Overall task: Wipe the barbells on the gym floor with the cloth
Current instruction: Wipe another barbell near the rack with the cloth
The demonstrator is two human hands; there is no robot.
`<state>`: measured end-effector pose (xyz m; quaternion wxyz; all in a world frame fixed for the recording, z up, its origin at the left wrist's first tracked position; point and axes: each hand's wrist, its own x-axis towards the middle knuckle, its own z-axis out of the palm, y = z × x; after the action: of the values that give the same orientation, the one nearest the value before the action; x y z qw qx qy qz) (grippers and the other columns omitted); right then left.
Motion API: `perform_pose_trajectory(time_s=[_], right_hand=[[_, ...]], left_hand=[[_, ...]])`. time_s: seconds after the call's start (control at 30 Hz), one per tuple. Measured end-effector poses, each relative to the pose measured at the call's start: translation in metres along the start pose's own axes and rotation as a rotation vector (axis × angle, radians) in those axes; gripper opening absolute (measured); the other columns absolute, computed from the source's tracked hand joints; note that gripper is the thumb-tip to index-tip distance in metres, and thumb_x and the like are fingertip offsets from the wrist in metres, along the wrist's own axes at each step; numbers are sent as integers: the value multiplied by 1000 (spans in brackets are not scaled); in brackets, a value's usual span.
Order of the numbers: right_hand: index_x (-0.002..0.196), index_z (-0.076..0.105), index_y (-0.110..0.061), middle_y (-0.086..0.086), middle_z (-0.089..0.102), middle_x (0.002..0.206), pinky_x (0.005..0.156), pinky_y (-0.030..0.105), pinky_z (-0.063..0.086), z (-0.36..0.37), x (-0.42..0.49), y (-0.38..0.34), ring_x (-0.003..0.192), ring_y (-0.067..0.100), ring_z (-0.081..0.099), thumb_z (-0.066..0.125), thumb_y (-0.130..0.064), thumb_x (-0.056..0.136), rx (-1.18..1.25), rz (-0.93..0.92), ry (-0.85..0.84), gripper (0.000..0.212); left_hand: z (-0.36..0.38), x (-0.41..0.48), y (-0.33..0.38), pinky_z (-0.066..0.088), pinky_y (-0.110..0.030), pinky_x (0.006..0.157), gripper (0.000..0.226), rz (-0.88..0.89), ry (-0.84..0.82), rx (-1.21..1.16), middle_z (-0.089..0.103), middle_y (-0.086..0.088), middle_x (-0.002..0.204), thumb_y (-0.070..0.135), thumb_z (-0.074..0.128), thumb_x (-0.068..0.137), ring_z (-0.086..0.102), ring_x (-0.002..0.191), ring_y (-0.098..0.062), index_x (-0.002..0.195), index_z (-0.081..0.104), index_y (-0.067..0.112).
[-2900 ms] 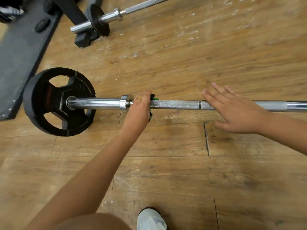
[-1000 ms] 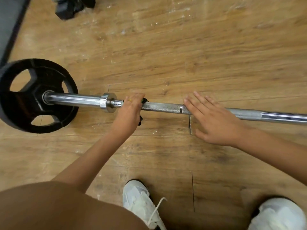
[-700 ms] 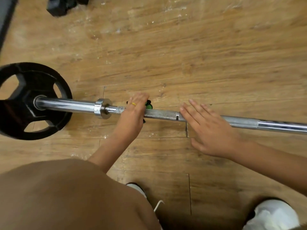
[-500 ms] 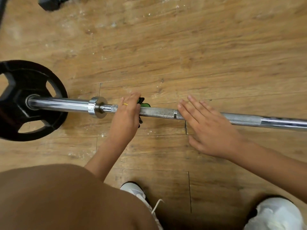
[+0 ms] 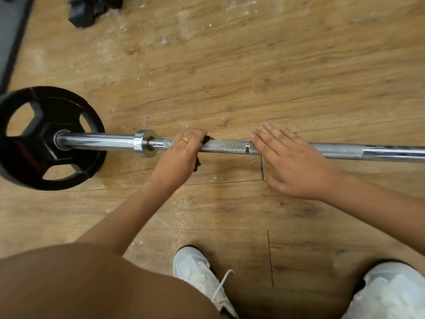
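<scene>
Wiping stroke leaves the collar [image 5: 146,143]

L hand [image 5: 181,155] grips the green-black cloth [image 5: 205,139] round the barbell [image 5: 225,147] shaft, fingers curled over both. 2.9 s ago it sat against the collar; now bare shaft shows btwn them. R hand [image 5: 296,166] lies flat, fingers straight, pressing the knurl farther from the collar and holding nothing. Prob. most of the bar is still unwiped.

The barbell [image 5: 225,147] is shiny silver, with a duller grey cross-hatched knurl along part of its shaft. The weight plate [image 5: 30,166] is matte black. The cloth [image 5: 205,139] shows bright green and black. A gold ring [image 5: 184,140] bands a finger of the left hand [image 5: 177,157]. The floor [image 5: 253,65] is warm brown wood grain flecked with white. The shoes [image 5: 195,272] are white.
</scene>
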<state>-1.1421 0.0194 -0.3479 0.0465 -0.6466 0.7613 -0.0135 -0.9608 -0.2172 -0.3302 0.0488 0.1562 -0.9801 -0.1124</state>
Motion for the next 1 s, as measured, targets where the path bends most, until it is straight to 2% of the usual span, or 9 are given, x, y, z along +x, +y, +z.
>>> perform_pose_trajectory(time_s=[0.1, 0.23, 0.33, 0.47, 0.57, 0.67, 0.77, 0.87, 1.0], right_hand=[[157, 22, -3, 17, 30, 161, 122, 47, 20, -3, 2, 1, 153, 33, 18, 45, -46, 81, 2, 6, -12, 91], [157, 23, -2, 18, 33, 160, 120, 48, 25, -6, 4, 3, 151, 34, 22, 42, -54, 80, 13, -5, -46, 94], [160, 14, -6, 14, 22, 164, 121, 43, 17, -12, 6, 7, 154, 31, 12, 27, -60, 77, 49, -18, -93, 100], [161, 2, -11, 9, 7, 168, 120, 36, 0, -15, 6, 12, 155, 24, -3, 21, -60, 74, 105, -19, -114, 101], [160, 10, -8, 11, 16, 167, 122, 39, 7, -11, 7, 13, 155, 27, 5, 37, -55, 79, 69, -17, -84, 97], [158, 20, -4, 15, 28, 162, 121, 45, 19, -5, 7, 11, 153, 31, 17, 38, -53, 78, 46, -7, -60, 95], [159, 19, -5, 15, 26, 163, 122, 45, 17, -3, 7, 14, 154, 29, 14, 38, -53, 78, 69, -12, -42, 95], [159, 18, -7, 13, 25, 164, 123, 43, 15, -1, 8, 14, 154, 27, 12, 44, -50, 79, 77, -7, -17, 94], [159, 20, -6, 13, 25, 164, 124, 42, 14, 0, 7, 11, 154, 28, 14, 50, -46, 79, 64, 13, -6, 94]], left_hand=[[-3, -1, -17, 46, -47, 99, 54, -94, 17, 55, 64, -16, 121, -15, 57, 83, 52, 113, -31, 134, 53, 1], [5, -4, 1, 30, -42, 115, 61, -149, 19, 76, 60, -13, 132, -18, 58, 73, 53, 126, -36, 129, 53, 5], [-2, 0, 11, 31, -46, 117, 63, -122, -8, 56, 60, -15, 130, -19, 59, 68, 54, 124, -36, 127, 54, 2], [-10, 8, 9, 41, -47, 104, 66, -146, -73, 49, 57, -16, 135, -19, 60, 70, 50, 125, -37, 132, 53, 2], [-7, 10, 6, 46, -45, 91, 54, -179, -42, 34, 60, -13, 127, -16, 58, 77, 53, 115, -36, 127, 54, 5], [0, 13, 12, 47, -45, 84, 39, -280, 36, 14, 62, -12, 123, -12, 48, 89, 53, 107, -34, 123, 56, 6], [6, 15, 26, 49, -48, 85, 45, -233, 13, 35, 61, -9, 124, -16, 51, 81, 53, 109, -34, 120, 56, 7], [3, 15, 16, 49, -45, 82, 51, -164, -23, 33, 62, -12, 125, -15, 53, 82, 55, 111, -35, 128, 54, 7], [-5, 6, -10, 44, -38, 70, 45, -394, 45, 7, 62, -20, 109, -7, 44, 94, 57, 95, -37, 136, 52, 9]])
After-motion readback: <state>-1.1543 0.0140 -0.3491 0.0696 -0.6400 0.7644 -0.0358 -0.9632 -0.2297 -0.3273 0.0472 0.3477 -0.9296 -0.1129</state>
